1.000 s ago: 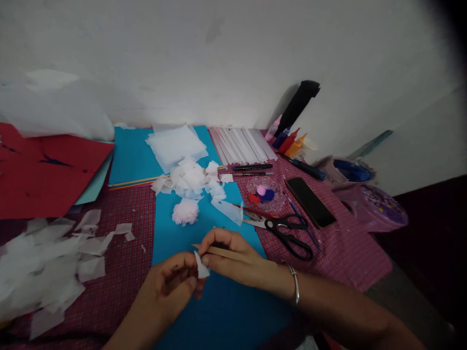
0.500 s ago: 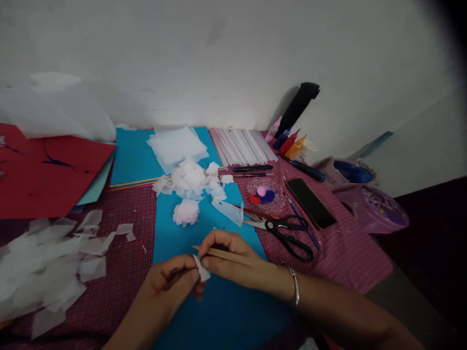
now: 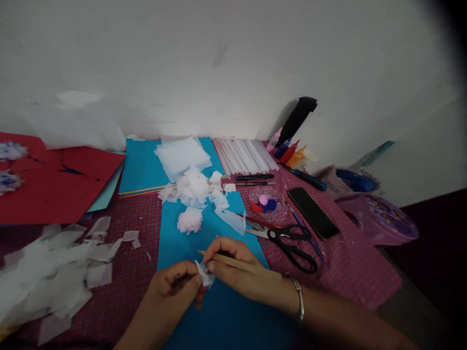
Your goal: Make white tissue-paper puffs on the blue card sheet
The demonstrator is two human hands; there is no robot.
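My left hand (image 3: 175,289) is closed, pinching a small folded piece of thin white paper (image 3: 203,274) between thumb and fingertips. Closed as well, my right hand (image 3: 237,270) holds a pointed wooden stick (image 3: 233,263) across its fingers. Its fingertips also touch the right edge of the white paper. Both hands are over a blue sheet (image 3: 175,243). Just beyond them sits a pinkish-white ruffled paper flower (image 3: 189,220). A heap of crumpled white paper bits (image 3: 193,187) lies behind that flower.
Black-handled scissors (image 3: 292,238), a palette with paint blobs (image 3: 268,202) and a phone (image 3: 313,213) lie to the right. Paint bottles (image 3: 290,153) stand near the wall. Loose white paper squares (image 3: 65,267) and a red sheet (image 3: 73,189) are on the left.
The view has shifted slightly, bringing purple-and-white flowers on the red sheet into sight. Both hands keep their hold, and the white paper between them is bent a little differently.
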